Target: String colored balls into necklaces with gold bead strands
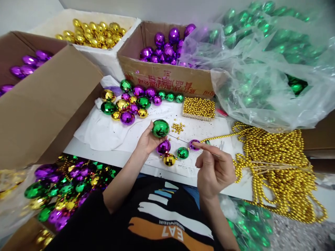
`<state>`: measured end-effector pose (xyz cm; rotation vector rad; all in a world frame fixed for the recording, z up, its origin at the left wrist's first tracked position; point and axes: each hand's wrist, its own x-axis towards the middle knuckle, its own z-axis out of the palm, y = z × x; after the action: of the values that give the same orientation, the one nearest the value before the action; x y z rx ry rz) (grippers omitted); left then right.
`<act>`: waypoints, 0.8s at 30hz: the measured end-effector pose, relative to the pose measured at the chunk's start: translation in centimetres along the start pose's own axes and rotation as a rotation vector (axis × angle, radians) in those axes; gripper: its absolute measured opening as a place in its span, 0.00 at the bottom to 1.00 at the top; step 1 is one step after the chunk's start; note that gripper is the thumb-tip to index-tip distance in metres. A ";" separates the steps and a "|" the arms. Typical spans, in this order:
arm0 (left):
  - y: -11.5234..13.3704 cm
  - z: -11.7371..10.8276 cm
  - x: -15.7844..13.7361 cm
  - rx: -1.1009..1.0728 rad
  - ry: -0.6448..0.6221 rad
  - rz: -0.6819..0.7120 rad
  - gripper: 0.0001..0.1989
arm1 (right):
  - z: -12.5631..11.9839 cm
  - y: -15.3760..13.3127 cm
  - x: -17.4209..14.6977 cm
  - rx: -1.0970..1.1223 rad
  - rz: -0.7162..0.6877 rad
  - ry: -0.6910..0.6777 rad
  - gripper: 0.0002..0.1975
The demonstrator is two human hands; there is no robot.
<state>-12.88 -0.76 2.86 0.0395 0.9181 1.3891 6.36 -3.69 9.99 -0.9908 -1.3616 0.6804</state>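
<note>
My left hand (148, 140) holds a large shiny green faceted ball (160, 128) over the white cloth. A thin needle or wire (180, 138) runs from that ball to my right hand (216, 170), whose fingers are closed on its other end. Just below, a purple ball (163, 146), a gold ball (169, 159), a smaller green ball (183, 152) and a small purple ball (194, 144) lie in a curved row with tiny gold beads between some of them. A gold bead strand (218, 137) reaches from near the small purple ball toward the right.
A tray of gold beads (199, 107) stands behind loose gold beads (178, 127). Mixed balls (127, 118) lie at the back left. Cardboard boxes (167, 78), a white foam box (134, 26) and a plastic bag (243, 83) surround the work. Gold strands (280, 167) are heaped at right.
</note>
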 end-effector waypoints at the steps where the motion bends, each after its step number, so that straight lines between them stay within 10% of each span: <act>1: 0.1 0.2 -0.1 -0.039 0.000 -0.024 0.24 | 0.1 0.1 -0.1 -0.022 -0.049 -0.019 0.06; 24: 1.1 0.8 -0.4 -0.246 0.131 -0.070 0.20 | 4.1 0.4 0.2 -0.214 -0.524 -0.276 0.16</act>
<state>-13.28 -0.49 4.17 -0.2704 0.8424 1.4427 2.38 -2.56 9.49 -0.6696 -1.8745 0.2821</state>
